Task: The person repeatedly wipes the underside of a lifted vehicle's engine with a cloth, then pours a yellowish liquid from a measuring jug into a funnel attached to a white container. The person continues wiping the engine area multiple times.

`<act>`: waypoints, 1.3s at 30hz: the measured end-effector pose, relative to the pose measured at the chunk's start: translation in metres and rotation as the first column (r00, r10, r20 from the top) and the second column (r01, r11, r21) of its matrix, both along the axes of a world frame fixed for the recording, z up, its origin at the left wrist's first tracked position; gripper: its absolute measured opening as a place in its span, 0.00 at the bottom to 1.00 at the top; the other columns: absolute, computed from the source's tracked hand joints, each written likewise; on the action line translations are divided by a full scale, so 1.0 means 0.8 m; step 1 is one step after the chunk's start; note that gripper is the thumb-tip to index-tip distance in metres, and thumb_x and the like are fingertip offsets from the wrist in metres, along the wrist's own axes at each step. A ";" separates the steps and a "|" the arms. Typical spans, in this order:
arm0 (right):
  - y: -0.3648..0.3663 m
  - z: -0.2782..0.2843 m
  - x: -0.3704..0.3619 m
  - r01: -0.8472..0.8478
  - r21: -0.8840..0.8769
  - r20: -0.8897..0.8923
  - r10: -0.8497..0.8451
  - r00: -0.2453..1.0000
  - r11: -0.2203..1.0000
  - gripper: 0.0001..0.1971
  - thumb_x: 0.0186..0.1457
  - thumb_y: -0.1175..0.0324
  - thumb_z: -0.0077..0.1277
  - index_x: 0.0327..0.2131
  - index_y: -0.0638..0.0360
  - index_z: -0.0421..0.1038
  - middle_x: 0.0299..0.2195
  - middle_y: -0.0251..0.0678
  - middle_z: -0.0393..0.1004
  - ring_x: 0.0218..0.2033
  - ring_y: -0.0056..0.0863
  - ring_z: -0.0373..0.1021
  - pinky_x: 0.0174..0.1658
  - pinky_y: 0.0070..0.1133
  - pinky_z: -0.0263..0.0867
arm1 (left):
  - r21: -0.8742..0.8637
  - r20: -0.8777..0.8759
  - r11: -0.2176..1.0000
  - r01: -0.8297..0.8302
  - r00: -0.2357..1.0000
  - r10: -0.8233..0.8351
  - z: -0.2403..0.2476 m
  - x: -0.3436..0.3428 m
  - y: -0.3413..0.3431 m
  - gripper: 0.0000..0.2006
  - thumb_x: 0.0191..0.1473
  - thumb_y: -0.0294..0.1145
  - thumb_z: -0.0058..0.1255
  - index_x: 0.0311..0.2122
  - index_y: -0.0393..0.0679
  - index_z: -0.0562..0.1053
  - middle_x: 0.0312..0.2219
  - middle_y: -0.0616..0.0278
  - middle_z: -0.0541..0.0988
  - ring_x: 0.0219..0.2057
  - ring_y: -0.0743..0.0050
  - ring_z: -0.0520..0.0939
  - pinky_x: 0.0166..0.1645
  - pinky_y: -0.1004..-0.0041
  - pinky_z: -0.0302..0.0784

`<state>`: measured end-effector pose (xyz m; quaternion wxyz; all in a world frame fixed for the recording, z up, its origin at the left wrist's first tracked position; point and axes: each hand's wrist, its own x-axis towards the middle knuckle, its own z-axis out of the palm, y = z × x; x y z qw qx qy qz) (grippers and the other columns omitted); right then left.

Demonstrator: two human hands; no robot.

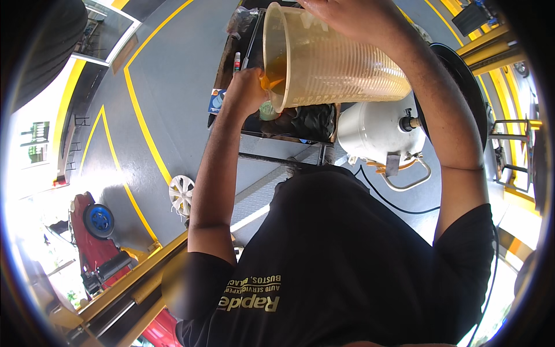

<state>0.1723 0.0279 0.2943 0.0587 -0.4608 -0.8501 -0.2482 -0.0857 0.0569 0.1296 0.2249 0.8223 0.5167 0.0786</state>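
Observation:
A large ribbed, yellowish translucent plastic bucket lies tilted on its side over a cart, its mouth facing left. Amber-orange liquid shows inside, by the lower part of the mouth. My right hand grips the bucket's upper side; its fingers are partly cut off by the picture's top edge. Right at the rim, my left hand is closed. Something orange shows beside its fingers, but I cannot tell whether it is liquid or a held object. Just below sits a pale green translucent container, mostly hidden.
Black plastic or cloth lies on the dark cart, and a marker-like tube stands left of it. A white tank with a handle is at the right. A wheel cover and a red machine are at the left.

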 end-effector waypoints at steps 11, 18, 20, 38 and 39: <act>-0.002 0.000 0.000 -0.007 0.005 0.020 0.007 1.000 1.000 0.13 0.62 0.66 0.53 0.49 0.55 0.76 0.27 0.40 0.76 0.29 0.37 0.79 0.30 0.31 0.79 | 0.010 0.035 1.000 0.019 0.999 -0.019 -0.009 -0.001 0.002 0.23 0.40 0.22 0.71 0.45 0.33 0.79 0.40 0.43 0.84 0.44 0.47 0.86 0.51 0.61 0.82; 0.000 0.004 -0.001 0.095 -0.159 0.016 -0.093 0.996 0.983 0.15 0.61 0.66 0.54 0.50 0.55 0.76 0.27 0.40 0.77 0.29 0.37 0.79 0.30 0.30 0.79 | 0.021 0.036 1.000 0.021 0.999 -0.021 -0.010 -0.001 0.004 0.22 0.39 0.23 0.71 0.43 0.33 0.79 0.40 0.43 0.84 0.44 0.47 0.86 0.50 0.61 0.82; 0.001 0.001 0.000 0.031 -0.060 0.015 -0.031 0.999 0.998 0.15 0.61 0.66 0.55 0.51 0.55 0.76 0.27 0.41 0.77 0.29 0.37 0.79 0.30 0.30 0.79 | 0.029 0.034 0.999 0.026 0.999 -0.027 -0.011 -0.001 0.004 0.21 0.39 0.22 0.71 0.43 0.33 0.80 0.39 0.43 0.84 0.43 0.47 0.86 0.50 0.60 0.82; -0.003 0.006 -0.006 0.086 -0.181 -0.026 -0.093 0.995 0.980 0.12 0.66 0.67 0.50 0.49 0.55 0.77 0.28 0.41 0.78 0.30 0.38 0.80 0.33 0.31 0.80 | 0.024 0.041 0.999 0.025 0.999 -0.026 -0.014 -0.001 0.003 0.19 0.40 0.22 0.68 0.42 0.33 0.80 0.38 0.42 0.84 0.43 0.46 0.86 0.49 0.60 0.82; -0.002 0.005 -0.006 0.105 -0.192 -0.014 -0.109 0.994 0.976 0.12 0.66 0.67 0.49 0.50 0.54 0.77 0.28 0.41 0.78 0.30 0.39 0.80 0.33 0.31 0.80 | 0.035 0.040 0.999 0.028 0.999 -0.029 -0.015 -0.001 0.003 0.19 0.41 0.22 0.68 0.42 0.33 0.80 0.38 0.42 0.84 0.43 0.46 0.86 0.49 0.60 0.82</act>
